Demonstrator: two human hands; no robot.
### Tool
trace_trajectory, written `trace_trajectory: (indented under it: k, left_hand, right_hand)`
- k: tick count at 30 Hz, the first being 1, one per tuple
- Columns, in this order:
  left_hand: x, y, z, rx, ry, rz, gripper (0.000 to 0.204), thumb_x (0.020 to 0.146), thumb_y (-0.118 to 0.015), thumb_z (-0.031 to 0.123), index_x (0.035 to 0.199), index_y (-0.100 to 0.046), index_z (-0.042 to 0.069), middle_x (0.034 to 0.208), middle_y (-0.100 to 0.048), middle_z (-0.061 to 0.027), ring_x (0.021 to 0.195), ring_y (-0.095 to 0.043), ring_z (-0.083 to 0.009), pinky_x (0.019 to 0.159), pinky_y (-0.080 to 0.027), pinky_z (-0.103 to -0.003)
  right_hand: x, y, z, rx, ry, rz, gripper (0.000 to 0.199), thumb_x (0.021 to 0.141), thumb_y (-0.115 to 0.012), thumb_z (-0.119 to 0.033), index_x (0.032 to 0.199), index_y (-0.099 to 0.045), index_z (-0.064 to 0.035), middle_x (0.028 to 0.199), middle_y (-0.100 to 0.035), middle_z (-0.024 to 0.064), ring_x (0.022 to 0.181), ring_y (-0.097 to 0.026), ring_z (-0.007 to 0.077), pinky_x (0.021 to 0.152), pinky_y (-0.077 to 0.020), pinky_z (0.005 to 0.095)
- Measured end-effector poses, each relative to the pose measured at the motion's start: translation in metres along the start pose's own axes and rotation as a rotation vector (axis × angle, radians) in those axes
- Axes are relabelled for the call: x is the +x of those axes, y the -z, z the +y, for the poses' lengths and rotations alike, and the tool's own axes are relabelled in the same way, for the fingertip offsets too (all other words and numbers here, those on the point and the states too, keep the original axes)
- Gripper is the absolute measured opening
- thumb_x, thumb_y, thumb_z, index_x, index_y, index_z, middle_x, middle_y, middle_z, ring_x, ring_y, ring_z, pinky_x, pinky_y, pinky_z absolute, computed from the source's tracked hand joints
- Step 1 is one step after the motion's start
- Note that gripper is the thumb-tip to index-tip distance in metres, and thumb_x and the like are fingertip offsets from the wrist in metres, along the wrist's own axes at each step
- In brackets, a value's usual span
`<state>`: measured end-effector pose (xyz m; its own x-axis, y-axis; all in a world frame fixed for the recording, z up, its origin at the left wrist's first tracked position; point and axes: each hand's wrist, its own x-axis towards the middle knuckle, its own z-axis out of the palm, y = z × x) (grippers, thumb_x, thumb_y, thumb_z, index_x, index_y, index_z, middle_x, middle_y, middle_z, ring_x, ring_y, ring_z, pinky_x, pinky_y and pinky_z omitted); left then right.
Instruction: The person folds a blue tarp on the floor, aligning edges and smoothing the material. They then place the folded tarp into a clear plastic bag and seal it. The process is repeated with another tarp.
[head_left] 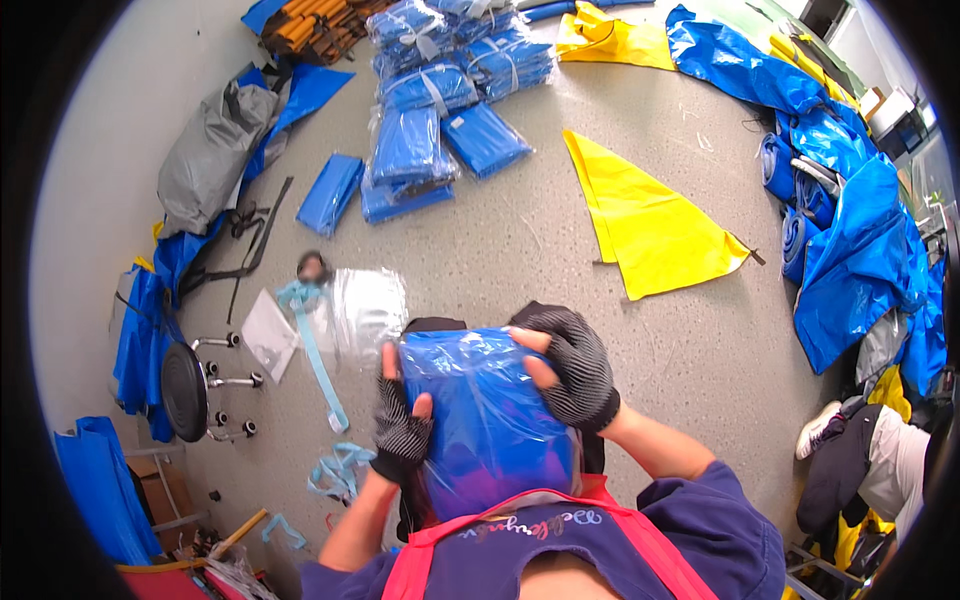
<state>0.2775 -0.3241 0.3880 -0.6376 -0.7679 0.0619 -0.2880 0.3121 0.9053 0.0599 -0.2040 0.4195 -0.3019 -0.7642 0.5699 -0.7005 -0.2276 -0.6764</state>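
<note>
A folded blue tarp in a clear plastic bag (pixel 490 420) rests against my lap, its glossy wrap creased. My left hand (pixel 402 425), in a dark striped fingerless glove, grips its left edge with the thumb on the upper face. At the top right corner, my right hand (pixel 575 368) in a matching glove holds the bag, fingers bent over the edge. The tarp's underside is hidden. Just beyond my left hand lie clear plastic bags (pixel 368 305) on the floor, beside a tape dispenser (pixel 313 268) and a light blue strip (pixel 318 365).
Bagged blue tarps (pixel 415 145) are stacked ahead. A yellow folded sheet (pixel 645 220) lies ahead right. Blue tarps (pixel 860 250) line the right side, near another person (pixel 870 460). A wheeled stool (pixel 188 390) lies tipped at left, by a grey sheet (pixel 215 155).
</note>
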Motion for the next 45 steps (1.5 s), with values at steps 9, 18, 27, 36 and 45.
trace_trajectory:
  k: [9,18,27,36,45]
  left_hand:
    - [0.023,-0.061,-0.016,-0.548,0.335,-0.492,0.075,0.074,-0.077,0.035,0.133,-0.043,0.003,0.119,-0.057,-0.0104,0.107,-0.054,-0.0205,0.093,-0.044,-0.034]
    - [0.332,0.037,0.028,-1.175,0.425,0.216,0.077,0.074,-0.069,0.052,0.128,-0.04,0.004,0.123,-0.048,-0.0143,0.109,-0.048,-0.0283,0.098,-0.038,-0.041]
    - [0.29,-0.244,-0.022,-0.57,0.595,-0.715,0.048,0.09,-0.055,0.043,0.123,-0.045,0.01,0.12,-0.056,-0.0199,0.109,-0.056,-0.0359,0.096,-0.044,-0.045]
    - [0.28,-0.548,-0.089,0.788,-0.513,-1.457,0.052,0.088,-0.056,0.041,0.13,-0.047,0.011,0.13,-0.051,-0.017,0.113,-0.052,-0.0337,0.097,-0.04,-0.041]
    - [0.311,-0.633,-0.139,1.134,-0.721,-1.063,0.075,0.078,-0.056,0.058,0.143,-0.032,0.029,0.155,-0.012,-0.0113,0.141,-0.009,-0.0379,0.102,-0.004,-0.071]
  right_hand:
    - [-0.145,0.066,0.003,-0.308,-0.348,0.32,0.052,0.092,-0.05,-0.028,0.137,-0.039,-0.0038,0.136,-0.043,0.0245,0.123,-0.046,0.0384,0.103,-0.0351,0.0427]
    - [-0.321,0.18,0.017,-0.24,-0.829,0.901,0.043,0.096,-0.052,-0.031,0.13,-0.048,-0.0056,0.098,-0.063,0.0083,0.086,-0.061,0.0145,0.08,-0.049,0.0293]
    - [-0.472,0.24,0.139,-0.287,-1.521,0.695,0.041,0.088,-0.059,-0.03,0.119,-0.055,-0.0018,0.104,-0.067,0.0128,0.098,-0.063,0.0228,0.087,-0.0476,0.0326]
    - [-0.442,0.388,0.362,-0.813,-1.621,0.084,0.046,0.079,-0.062,-0.036,0.122,-0.057,-0.0204,0.138,-0.041,0.0216,0.122,-0.046,0.0376,0.098,-0.0408,0.0441]
    - [-0.364,0.504,0.516,-1.083,-1.711,0.119,0.046,0.077,-0.068,-0.036,0.122,-0.058,-0.0359,0.155,-0.003,0.0131,0.139,-0.01,0.041,0.105,-0.0204,0.0627]
